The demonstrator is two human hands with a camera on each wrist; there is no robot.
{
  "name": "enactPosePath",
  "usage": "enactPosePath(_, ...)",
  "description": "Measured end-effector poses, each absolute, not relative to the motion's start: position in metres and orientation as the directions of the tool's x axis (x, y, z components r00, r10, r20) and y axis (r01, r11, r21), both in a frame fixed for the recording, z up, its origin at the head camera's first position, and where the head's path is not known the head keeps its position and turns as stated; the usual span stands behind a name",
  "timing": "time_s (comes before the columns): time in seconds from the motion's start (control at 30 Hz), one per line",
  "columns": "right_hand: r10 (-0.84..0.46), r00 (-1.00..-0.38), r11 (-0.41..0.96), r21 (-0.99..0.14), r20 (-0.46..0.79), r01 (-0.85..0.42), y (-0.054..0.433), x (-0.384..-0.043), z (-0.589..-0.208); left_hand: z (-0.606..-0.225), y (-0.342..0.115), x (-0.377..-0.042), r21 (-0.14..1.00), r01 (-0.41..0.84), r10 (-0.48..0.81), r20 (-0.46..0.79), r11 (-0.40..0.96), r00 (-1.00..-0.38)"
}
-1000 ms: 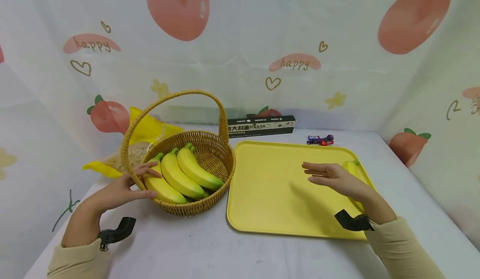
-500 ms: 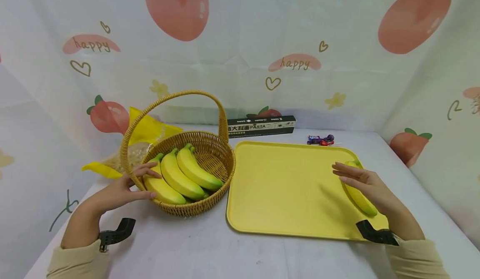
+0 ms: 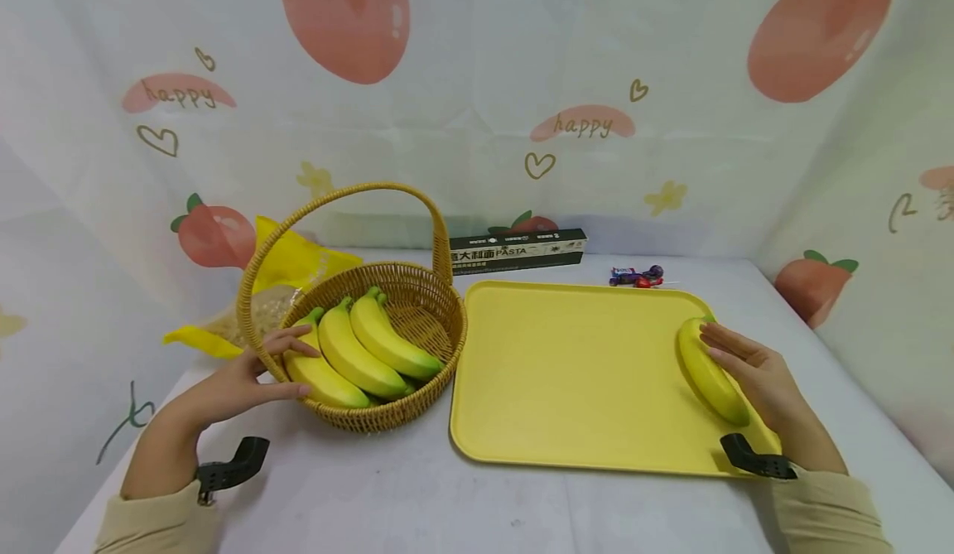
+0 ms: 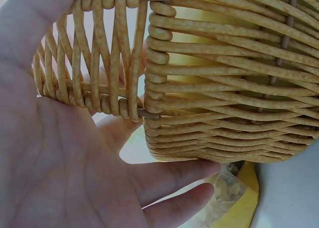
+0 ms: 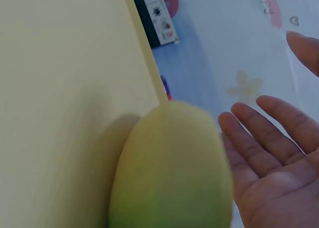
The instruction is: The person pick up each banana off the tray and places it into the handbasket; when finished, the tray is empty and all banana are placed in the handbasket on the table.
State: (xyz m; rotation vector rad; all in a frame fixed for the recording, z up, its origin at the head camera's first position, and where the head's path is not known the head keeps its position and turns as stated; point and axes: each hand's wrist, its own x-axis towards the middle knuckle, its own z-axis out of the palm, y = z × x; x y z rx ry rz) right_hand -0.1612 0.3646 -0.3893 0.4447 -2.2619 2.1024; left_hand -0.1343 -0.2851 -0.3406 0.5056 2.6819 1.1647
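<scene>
My left hand holds the wicker basket where its tall handle meets the rim. In the left wrist view, fingers pass behind the handle's woven base, while two others lie near the basket's outer wall. Several yellow bananas with green tips lie inside the basket. Over the right part of the yellow tray, my right hand is just right of a single banana. Its fingers are relaxed and nearly straight in the right wrist view; whether they touch the banana I cannot tell.
A black pasta box stands behind the basket and tray. Wrapped candies lie beyond the tray's far edge. A yellow and clear bag sits behind the basket at left. Printed cloth walls enclose the white table.
My right hand has moved right across the tray, over the single banana, to that banana's right side. My left hand stays at the basket, which keeps its place.
</scene>
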Motion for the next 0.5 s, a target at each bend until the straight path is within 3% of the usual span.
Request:
enactPosePath(0.13,-0.125,-0.977,0.036,-0.984,0.171,-0.176,0.37,-0.162,-0.398,-0.34,-0.285,-0.134,0.738,0.242,0.381,-0.022,0.63,-0.924)
enactPosePath(0.37,-0.066,-0.996,0.358,-0.933,-0.054,0.027,0.378,-0.166,-0.409,-0.34,-0.285,-0.134,0.738,0.242,0.376,-0.018,0.63,-0.926)
enactPosePath(0.5,-0.091,-0.989,0.417,-0.906,-0.119,0.071,0.382,-0.166,-0.413,-0.34,-0.285,-0.133,0.732,0.238,0.369,-0.02,0.639,-0.929)
